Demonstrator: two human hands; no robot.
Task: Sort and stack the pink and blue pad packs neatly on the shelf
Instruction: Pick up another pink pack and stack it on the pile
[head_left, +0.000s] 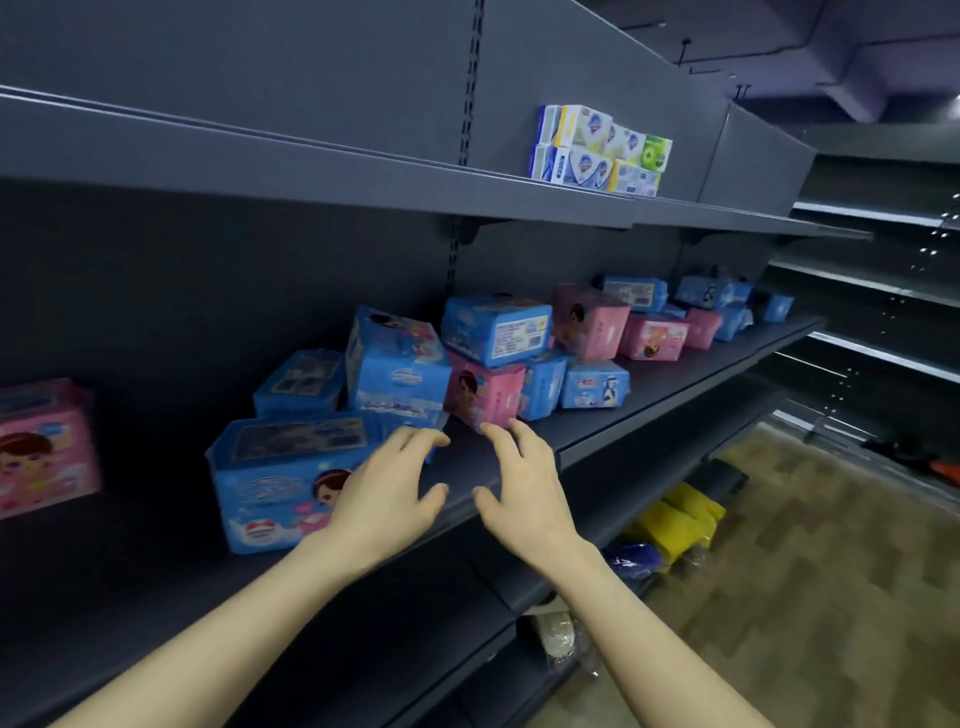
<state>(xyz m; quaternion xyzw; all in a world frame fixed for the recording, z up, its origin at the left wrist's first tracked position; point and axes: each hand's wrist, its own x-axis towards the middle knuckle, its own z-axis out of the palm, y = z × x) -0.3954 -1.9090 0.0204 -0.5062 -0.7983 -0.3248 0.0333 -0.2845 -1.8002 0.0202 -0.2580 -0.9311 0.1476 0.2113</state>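
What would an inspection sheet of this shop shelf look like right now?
Surface: dark grey shelf, packs scattered along it.
Job's things: blue packs and pink packs mixed, some tilted or piled; lone pink pack at far left.
Clutter: soap boxes on the upper shelf; yellow bags below.
Hands: left hand and right hand open, fingers spread, holding nothing.
Cables: nothing seen.
Surroundings: patterned floor, more shelving to the right.

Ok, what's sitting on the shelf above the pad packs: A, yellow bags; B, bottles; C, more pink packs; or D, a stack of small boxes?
D: a stack of small boxes, white, blue, yellow and green, stands on the upper shelf, above the pad packs.
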